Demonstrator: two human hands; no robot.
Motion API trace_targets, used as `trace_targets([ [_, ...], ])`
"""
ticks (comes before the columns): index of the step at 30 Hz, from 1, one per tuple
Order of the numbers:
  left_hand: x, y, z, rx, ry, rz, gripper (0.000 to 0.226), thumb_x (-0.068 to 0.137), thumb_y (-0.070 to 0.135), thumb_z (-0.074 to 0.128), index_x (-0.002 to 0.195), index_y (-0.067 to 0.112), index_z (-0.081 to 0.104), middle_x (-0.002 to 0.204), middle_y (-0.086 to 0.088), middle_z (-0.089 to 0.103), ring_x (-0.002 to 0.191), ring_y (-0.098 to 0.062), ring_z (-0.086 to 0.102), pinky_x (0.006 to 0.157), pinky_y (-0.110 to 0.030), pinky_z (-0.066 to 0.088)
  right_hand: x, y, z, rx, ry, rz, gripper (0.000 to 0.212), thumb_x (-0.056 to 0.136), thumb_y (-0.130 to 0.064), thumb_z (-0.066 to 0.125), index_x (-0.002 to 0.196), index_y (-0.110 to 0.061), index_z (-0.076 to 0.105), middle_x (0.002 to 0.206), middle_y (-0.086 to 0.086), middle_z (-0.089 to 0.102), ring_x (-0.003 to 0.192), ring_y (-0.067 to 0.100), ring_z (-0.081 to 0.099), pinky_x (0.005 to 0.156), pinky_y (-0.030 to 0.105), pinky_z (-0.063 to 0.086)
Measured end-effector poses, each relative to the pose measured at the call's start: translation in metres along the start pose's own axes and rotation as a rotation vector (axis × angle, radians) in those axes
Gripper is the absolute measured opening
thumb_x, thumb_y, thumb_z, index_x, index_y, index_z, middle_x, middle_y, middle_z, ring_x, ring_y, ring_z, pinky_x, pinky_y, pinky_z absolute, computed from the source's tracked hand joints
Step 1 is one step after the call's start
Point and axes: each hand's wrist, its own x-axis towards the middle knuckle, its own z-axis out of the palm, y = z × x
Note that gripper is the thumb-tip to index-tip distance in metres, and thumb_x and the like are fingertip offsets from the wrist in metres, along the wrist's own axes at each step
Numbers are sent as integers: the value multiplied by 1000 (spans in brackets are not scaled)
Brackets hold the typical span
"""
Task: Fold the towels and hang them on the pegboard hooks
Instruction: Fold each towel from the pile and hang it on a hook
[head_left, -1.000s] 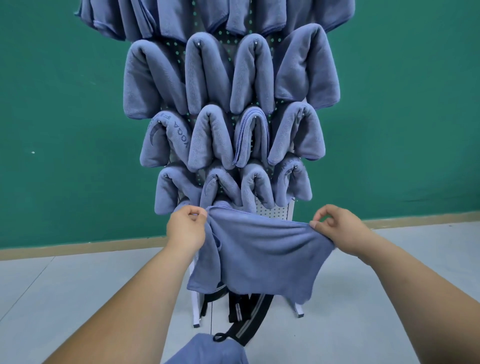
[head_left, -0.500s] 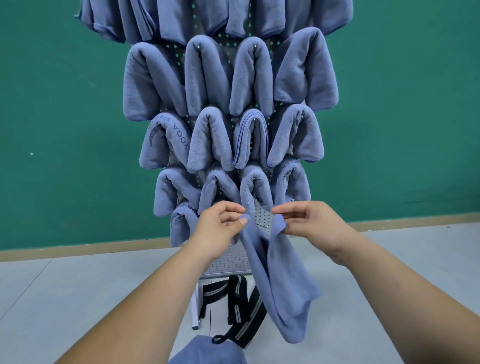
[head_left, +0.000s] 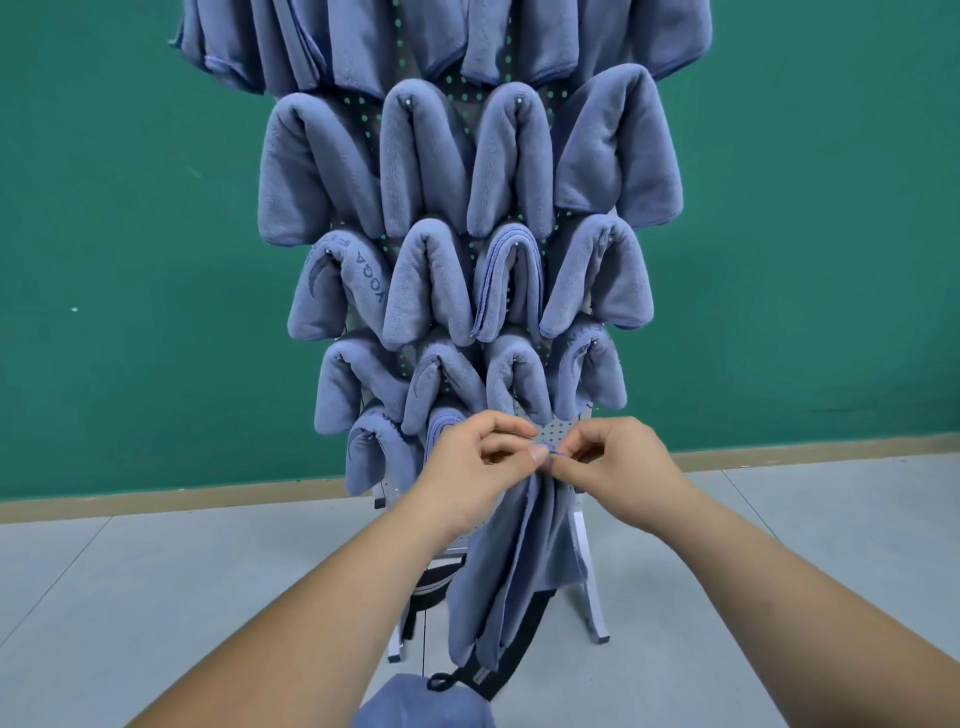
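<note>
Green wall (head_left: 130, 208) behind, pegboard (head_left: 560, 432) nearly full, and your left hand (head_left: 467, 467) and right hand (head_left: 618, 467) both pinch the top corners of the towel (head_left: 519, 561) together low in front of it, so square those edges up before folding it narrower.

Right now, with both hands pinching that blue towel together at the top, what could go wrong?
The left hand and right hand pinch only the top edge of the towel; a loose grip could let its folded layers slide apart or drop. The pegboard is crowded, so hanging it in the bare patch there could knock the neighbouring hung towel loose.
</note>
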Motion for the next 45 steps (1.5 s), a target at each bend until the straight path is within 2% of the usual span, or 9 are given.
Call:
trace_targets([
  [3,0,-4,2,26,-6,15,27,87,8,84,110,10,70,98,-9,79,82,-10,66,86,-22,55,1,4,2,7,-16,-10,21,79,-35,87,75,-25,70,68,-7,72,60,5,60,65,28,50],
  [7,3,-9,-1,116,2,37,14,95,6,74,107,13,71,92,-4,80,84,-8,69,86,-19,53,1,6,-4,83,-189,-41,27,86,-34,85,108,-34,69,74,-5,74,61,8,57,69,28,50],
  [11,6,-12,-2,203,24,60,14,97,4,71,105,15,71,86,2,77,79,-4,65,81,-16,50,4,18,-6,102,-296,8,13,95,-37,76,89,-25,76,72,-4,67,66,12,54,72,34,48],
  [18,8,-19,1,340,23,42,14,88,18,85,99,21,78,90,3,78,84,-17,73,82,-26,60,6,20,0,-36,-215,-22,18,94,-39,74,81,-26,72,67,-10,63,59,6,49,62,26,41],
  [25,13,-12,-19,508,158,103,6,91,18,81,91,24,80,79,10,75,68,3,62,70,-11,47,7,26,-8,-167,-276,-27,15,93,-30,78,104,-34,68,64,-19,63,58,0,52,59,17,39],
  [32,15,-10,-77,479,442,70,5,92,23,79,92,27,80,80,12,76,71,1,66,73,-18,51,8,58,-50,-518,-101,32,11,91,-41,77,97,-34,71,77,-13,70,77,12,63,73,37,56],
  [35,12,-12,-88,462,440,13,4,94,26,77,91,28,78,81,12,76,61,2,62,65,-26,51,6,58,-64,-550,11,-40,11,88,-51,77,90,-41,72,86,-15,65,85,12,59,76,36,54],
  [40,8,-13,-92,473,371,23,6,93,23,78,90,28,81,81,16,75,71,1,65,74,-22,50,5,63,-68,-868,15,-54,23,88,-62,70,88,-40,74,103,-19,55,101,15,43,81,36,45],
  [45,7,-16,-88,554,308,27,4,92,24,79,93,27,82,77,17,75,67,1,64,69,-16,47,6,77,-62,-869,58,138,20,100,-39,61,94,-27,76,97,-6,67,98,23,56,77,38,54],
])
